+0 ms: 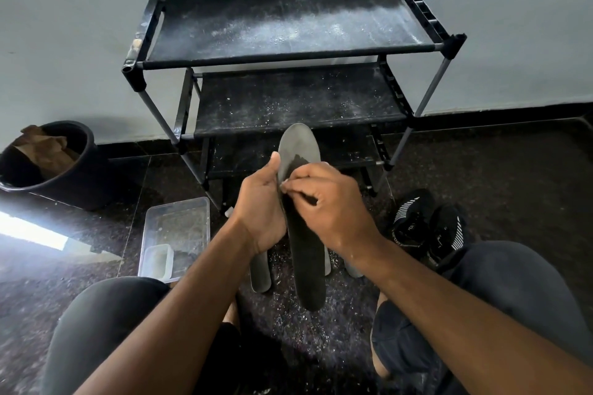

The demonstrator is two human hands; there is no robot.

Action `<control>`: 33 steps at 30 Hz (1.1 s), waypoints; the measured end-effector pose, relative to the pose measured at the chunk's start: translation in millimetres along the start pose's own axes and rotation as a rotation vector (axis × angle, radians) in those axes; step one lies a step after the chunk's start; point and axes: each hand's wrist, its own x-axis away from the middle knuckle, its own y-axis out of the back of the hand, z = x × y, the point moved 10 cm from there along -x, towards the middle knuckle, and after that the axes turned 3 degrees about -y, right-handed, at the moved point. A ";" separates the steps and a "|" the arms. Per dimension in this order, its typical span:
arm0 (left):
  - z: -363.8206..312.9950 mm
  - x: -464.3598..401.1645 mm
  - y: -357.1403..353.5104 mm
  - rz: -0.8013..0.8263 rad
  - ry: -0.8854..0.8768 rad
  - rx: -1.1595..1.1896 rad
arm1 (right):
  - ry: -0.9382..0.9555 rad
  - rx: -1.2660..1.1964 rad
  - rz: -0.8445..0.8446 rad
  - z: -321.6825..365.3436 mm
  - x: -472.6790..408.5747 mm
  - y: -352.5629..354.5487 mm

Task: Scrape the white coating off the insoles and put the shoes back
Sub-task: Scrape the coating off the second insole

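**Insole held up, fingers picking at coating**

Left hand (261,202) gripped the insole (303,234) by its edge, upright in front of the shoe rack (288,51). Right hand (327,202) had its grip pinched on the insole's surface, near where the grey coating ended. Black shoes (430,228) sat on the floor at right. More insoles (260,272) lay below. Clear tray (176,231) at left.

Dim, cool indoor light overall. Harsh blown-out glare on the floor (38,231) at left edge, from a source outside the frame. Soft shadow beside the bucket (54,163) on the wall (64,26). Strong wide-angle bending toward edges. Mild softness throughout, no sharp detail.
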 end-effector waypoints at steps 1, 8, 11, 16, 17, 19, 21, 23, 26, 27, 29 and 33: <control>-1.4 -0.1 1.6 -0.005 -0.005 -0.007 | 0.016 -0.014 0.025 3.1 2.4 -4.6; 10.7 2.7 -7.7 0.004 0.025 0.028 | -0.068 0.014 -0.113 -17.2 -12.5 21.1; 4.5 1.8 -5.8 0.000 0.013 0.029 | -0.048 -0.001 -0.078 -9.5 -5.6 12.3; -2.9 -0.8 6.2 -0.020 -0.004 0.000 | 0.047 -0.019 0.011 9.0 5.6 -5.7; 0.4 0.0 4.5 -0.013 0.008 -0.003 | 0.043 -0.016 -0.007 7.4 3.0 -2.4; 10.3 2.6 -1.3 0.003 0.045 0.003 | 0.010 -0.004 -0.078 -0.5 -4.4 9.3; 19.0 3.6 -7.0 0.019 0.066 0.002 | -0.054 -0.016 -0.162 -11.8 -9.6 22.4; 20.9 3.3 -9.3 0.030 0.068 0.003 | -0.089 -0.053 -0.167 -16.8 -10.0 25.0; 11.1 0.7 -1.6 -0.005 0.039 0.039 | -0.048 -0.061 -0.055 -5.1 -3.4 8.9; 8.0 -0.2 2.9 -0.022 0.033 0.044 | -0.026 -0.059 -0.025 -0.2 -0.9 4.1; 5.7 -0.7 6.7 -0.032 0.027 0.032 | 0.001 -0.054 0.001 3.8 0.2 0.0; 19.6 1.3 0.9 -0.018 0.065 0.020 | -0.062 -0.030 -0.076 -10.1 -9.8 12.9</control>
